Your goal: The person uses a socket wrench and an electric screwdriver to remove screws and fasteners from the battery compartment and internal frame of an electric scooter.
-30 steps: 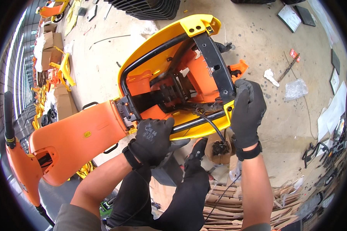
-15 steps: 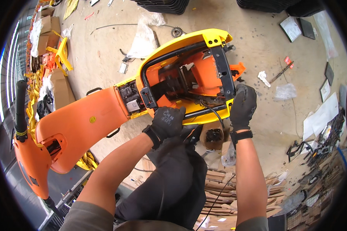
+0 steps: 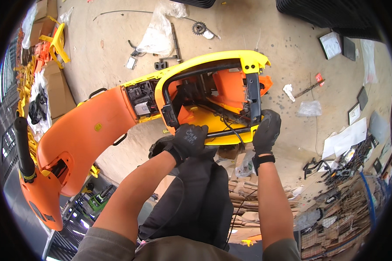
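An orange and yellow scooter (image 3: 87,115) lies across in front of me, its black handlebar grip (image 3: 25,152) at the far left. Its rear body is uncovered, and a black tube frame (image 3: 253,98) runs round the opening inside a yellow rim (image 3: 217,55). Wires and orange panels show within. My left hand (image 3: 190,138), in a black glove, is closed round the near frame rail (image 3: 226,132). My gloved right hand (image 3: 266,132) grips the near rear corner of the frame. Its fingertips are partly hidden. Beside the left hand, electrical parts (image 3: 141,98) sit in a bay.
Beyond the scooter, a clear plastic bag (image 3: 157,35), a pedal crank (image 3: 161,64) and a chainring (image 3: 199,28) lie on the concrete. Black stacked bins (image 3: 318,17) stand at the far right. Flattened cardboard (image 3: 244,195) is near my legs. Loose parts (image 3: 361,161) are heaped at right.
The scooter's rear has come toward me with both hands on it, baring the pedal crank on the floor behind. My view has also shifted slightly.
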### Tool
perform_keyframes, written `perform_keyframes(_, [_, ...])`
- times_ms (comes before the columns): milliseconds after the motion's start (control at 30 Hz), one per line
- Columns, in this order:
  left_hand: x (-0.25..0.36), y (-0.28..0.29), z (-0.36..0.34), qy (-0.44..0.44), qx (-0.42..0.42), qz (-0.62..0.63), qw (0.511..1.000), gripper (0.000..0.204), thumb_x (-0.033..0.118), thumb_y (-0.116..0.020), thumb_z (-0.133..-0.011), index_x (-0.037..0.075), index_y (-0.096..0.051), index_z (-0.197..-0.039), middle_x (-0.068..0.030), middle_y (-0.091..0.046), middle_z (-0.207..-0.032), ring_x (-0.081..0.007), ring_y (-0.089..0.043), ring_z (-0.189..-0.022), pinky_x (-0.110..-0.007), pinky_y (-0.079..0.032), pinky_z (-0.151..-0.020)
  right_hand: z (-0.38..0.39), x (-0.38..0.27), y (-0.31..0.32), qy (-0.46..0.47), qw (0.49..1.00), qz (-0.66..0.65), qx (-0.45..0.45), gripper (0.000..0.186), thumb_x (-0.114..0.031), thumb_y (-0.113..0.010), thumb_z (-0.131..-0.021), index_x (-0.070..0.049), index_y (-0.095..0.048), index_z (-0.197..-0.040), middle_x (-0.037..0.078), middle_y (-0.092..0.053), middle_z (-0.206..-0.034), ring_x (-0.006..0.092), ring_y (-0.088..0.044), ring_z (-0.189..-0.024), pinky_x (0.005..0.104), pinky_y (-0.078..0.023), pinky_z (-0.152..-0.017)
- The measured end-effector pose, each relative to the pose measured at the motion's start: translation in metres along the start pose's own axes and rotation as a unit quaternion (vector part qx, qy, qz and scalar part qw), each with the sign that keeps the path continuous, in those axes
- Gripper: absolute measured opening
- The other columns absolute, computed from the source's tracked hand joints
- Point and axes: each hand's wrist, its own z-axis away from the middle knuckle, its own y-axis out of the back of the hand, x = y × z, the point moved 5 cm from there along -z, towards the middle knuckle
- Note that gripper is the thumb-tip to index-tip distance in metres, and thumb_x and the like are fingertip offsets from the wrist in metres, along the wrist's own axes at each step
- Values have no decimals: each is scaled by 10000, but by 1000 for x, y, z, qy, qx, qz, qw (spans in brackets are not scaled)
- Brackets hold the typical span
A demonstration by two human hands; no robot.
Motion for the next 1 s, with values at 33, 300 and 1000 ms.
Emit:
perform_keyframes(33, [0,-1,1,-8,-2,3,1000,531,591,-574,-771,70,-545,-872,-112,-626,-686,-291,-630,-659,-423,-473,-616,1,2,0,8,1000,16,-6,242,-166,-418,-884,8,-579,-933,171,-580,-953,360,-517,-905,435,-412,-809])
perform_keyframes(300, [0,1,2,-7,-29,28,999,590,628,-580,-752,60,-555,-909,-118,-622,-712,-284,-623,-687,-407,-470,-644,2,7,0,28,997,51,-46,265,-166,-434,-878,6,-585,-1013,184,-580,-1033,358,-522,-956,442,-419,-854])
perform_keyframes(1000, [-4,-5,2,-2,23,53,998,218,251,-571,-741,67,-539,-854,-97,-607,-686,-275,-618,-653,-403,-465,-612,-25,-15,14,109,932,163,-303,308,-301,-647,-820,-20,-578,-927,152,-582,-816,350,-544,-863,455,-415,-759])
